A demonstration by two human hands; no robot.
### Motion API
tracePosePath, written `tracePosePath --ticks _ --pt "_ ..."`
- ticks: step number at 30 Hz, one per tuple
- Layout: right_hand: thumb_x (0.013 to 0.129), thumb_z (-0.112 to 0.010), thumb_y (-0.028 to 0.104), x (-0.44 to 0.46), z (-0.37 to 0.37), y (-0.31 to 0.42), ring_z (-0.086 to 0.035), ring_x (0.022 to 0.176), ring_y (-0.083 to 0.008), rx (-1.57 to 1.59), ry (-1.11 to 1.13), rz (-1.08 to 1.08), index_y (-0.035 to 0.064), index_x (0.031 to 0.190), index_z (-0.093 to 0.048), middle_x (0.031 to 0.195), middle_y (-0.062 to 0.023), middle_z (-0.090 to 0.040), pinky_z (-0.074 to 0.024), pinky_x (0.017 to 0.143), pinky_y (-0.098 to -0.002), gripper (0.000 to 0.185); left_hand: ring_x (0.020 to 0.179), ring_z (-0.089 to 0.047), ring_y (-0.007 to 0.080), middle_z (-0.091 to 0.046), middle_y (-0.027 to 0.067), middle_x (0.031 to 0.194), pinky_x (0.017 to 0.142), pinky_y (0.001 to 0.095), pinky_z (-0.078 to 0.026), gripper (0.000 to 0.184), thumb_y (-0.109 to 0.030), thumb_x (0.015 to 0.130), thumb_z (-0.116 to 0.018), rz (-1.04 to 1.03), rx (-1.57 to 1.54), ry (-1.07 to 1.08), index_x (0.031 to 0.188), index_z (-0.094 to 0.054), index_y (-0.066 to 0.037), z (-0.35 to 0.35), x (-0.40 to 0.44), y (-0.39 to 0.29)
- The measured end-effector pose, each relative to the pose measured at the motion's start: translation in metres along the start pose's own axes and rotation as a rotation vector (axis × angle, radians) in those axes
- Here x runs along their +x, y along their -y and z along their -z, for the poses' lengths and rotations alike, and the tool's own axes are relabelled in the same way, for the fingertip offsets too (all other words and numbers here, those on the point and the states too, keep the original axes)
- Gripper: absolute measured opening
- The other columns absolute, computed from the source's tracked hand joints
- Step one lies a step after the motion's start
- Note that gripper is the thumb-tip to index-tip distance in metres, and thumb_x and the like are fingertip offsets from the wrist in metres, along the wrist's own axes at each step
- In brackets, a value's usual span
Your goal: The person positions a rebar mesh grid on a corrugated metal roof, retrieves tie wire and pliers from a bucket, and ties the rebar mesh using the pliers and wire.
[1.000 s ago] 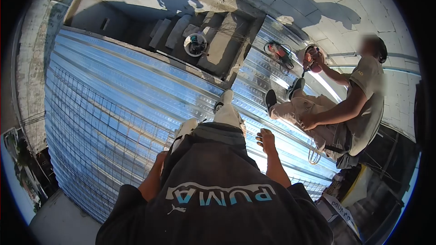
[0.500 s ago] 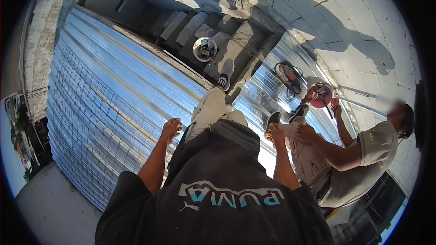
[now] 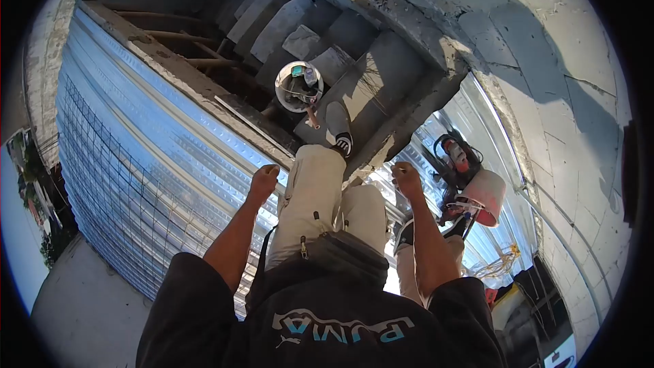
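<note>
Decking ribbed, silvery, dimpled; bucket white, dark contents possibly tools.

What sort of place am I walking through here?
Most likely a building site, with construction unfinished: there's corrugated metal sheeting underfoot level, a grid of wire mesh, and bare concrete steps in an open stairwell.

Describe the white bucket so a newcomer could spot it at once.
Past the edge of the ribbed metal decking, find the sunken concrete stairwell. Inside it, near the person's forward shoe, sits a round white bucket. Unlike the pinkish bucket over to the right, it is white and holds dark and green items.
</note>
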State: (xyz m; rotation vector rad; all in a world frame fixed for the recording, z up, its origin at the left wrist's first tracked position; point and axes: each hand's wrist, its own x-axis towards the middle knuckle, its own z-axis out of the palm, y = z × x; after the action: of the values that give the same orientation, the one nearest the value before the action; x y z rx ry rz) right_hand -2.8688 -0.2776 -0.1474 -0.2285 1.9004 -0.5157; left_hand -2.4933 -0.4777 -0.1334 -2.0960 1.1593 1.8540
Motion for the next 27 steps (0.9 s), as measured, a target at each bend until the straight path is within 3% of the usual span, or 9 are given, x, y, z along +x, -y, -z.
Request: tracePosePath --ticks 3,4,6,9,13,16,19,25,27 --pt "0.082 -0.064 0.032 0.107 -0.010 0.050 -0.063 0.089 -0.0306 -0.357 -0.059 0.218 -0.0005 0.107 -0.059 0.093 -0.0178 -0.066 -0.0482 0.077 -0.0374 0.041 0.061 -0.050 0.0075 -0.056 0.0023 0.072 0.051 0.0262 -0.041 0.036 -0.030 0.088 -0.059 -0.222 0.167 0.010 0.106 -0.061 0.001 -0.036 0.083 -0.032" --pt "0.082 -0.065 0.033 0.140 -0.014 0.064 -0.062 0.095 -0.0351 -0.425 -0.061 0.231 0.0003 0.110 -0.059 0.098 -0.0192 -0.065 -0.0470 0.083 -0.0392 0.044 0.062 -0.051 0.0078 -0.056 0.0024 0.073 0.052 0.0265 -0.042 0.037 -0.030 0.088 -0.059 -0.183 0.141 0.015 0.107 -0.061 0.001 -0.044 0.107 -0.032" --pt "0.081 -0.066 0.033 0.198 -0.021 0.096 -0.060 0.100 -0.0340 -0.395 -0.110 0.261 0.0012 0.112 -0.059 0.104 -0.0195 -0.064 -0.0467 0.085 -0.0391 0.045 0.065 -0.052 0.0085 -0.056 0.0025 0.074 0.056 0.0271 -0.044 0.037 -0.031 0.088 -0.059 -0.117 0.089 0.027 0.108 -0.061 0.000 -0.060 0.159 -0.031" --pt "0.079 -0.067 0.036 0.295 -0.040 0.091 -0.054 0.111 -0.0341 -0.603 -0.136 0.358 0.0045 0.120 -0.053 0.121 -0.0197 -0.055 -0.0435 0.093 -0.0394 0.053 0.066 -0.051 0.0082 -0.054 -0.0001 0.078 0.057 0.0250 -0.044 0.039 -0.032 0.089 -0.058 0.198 -0.062 0.098 0.116 -0.056 -0.004 -0.078 0.218 -0.023" --pt "0.078 -0.067 0.042 0.336 -0.068 0.102 -0.042 0.125 -0.0344 -0.900 -0.105 0.247 0.0094 0.134 -0.040 0.135 -0.0172 -0.043 -0.0350 0.102 -0.0496 0.071 0.078 -0.055 0.0121 -0.056 0.0017 0.093 0.067 0.0316 -0.048 0.040 -0.029 0.089 -0.059 0.312 -0.149 -0.066 0.123 -0.051 -0.011 -0.108 0.282 -0.002" --pt "0.078 -0.067 0.046 0.359 -0.086 0.088 -0.035 0.131 -0.0342 -1.099 -0.044 0.127 0.0125 0.142 -0.027 0.138 -0.0170 -0.040 -0.0295 0.102 -0.0585 0.082 0.086 -0.057 0.0153 -0.056 0.0036 0.104 0.071 0.0348 -0.048 0.042 -0.026 0.089 -0.059 0.311 -0.185 -0.113 0.127 -0.047 -0.013 -0.120 0.319 -0.001" --pt "0.077 -0.068 0.046 0.369 -0.099 0.067 -0.037 0.130 -0.0355 -1.167 -0.059 0.058 0.0149 0.145 -0.017 0.137 -0.0182 -0.040 -0.0280 0.100 -0.0625 0.091 0.089 -0.058 0.0166 -0.057 0.0055 0.110 0.073 0.0349 -0.049 0.041 -0.022 0.089 -0.056 0.254 -0.199 -0.153 0.127 -0.046 -0.011 -0.121 0.356 -0.013" --pt "0.081 -0.066 0.031 0.398 -0.106 0.028 -0.050 0.117 -0.0415 -1.025 0.022 0.030 0.0148 0.141 -0.020 0.130 -0.0216 -0.047 -0.0410 0.094 -0.0544 0.077 0.085 -0.059 0.0143 -0.062 0.0055 0.099 0.072 0.0306 -0.049 0.028 -0.012 0.086 -0.049 -0.171 -0.062 0.018 0.111 -0.058 -0.004 -0.107 0.396 -0.032" --pt "0.083 -0.063 0.027 0.402 -0.106 0.030 -0.053 0.111 -0.0422 -1.018 0.046 0.011 0.0141 0.138 -0.024 0.123 -0.0224 -0.052 -0.0443 0.090 -0.0519 0.068 0.080 -0.060 0.0138 -0.063 0.0048 0.093 0.070 0.0294 -0.048 0.027 -0.013 0.086 -0.051 -0.171 0.120 -0.013 0.110 -0.059 -0.003 -0.097 0.416 0.002"
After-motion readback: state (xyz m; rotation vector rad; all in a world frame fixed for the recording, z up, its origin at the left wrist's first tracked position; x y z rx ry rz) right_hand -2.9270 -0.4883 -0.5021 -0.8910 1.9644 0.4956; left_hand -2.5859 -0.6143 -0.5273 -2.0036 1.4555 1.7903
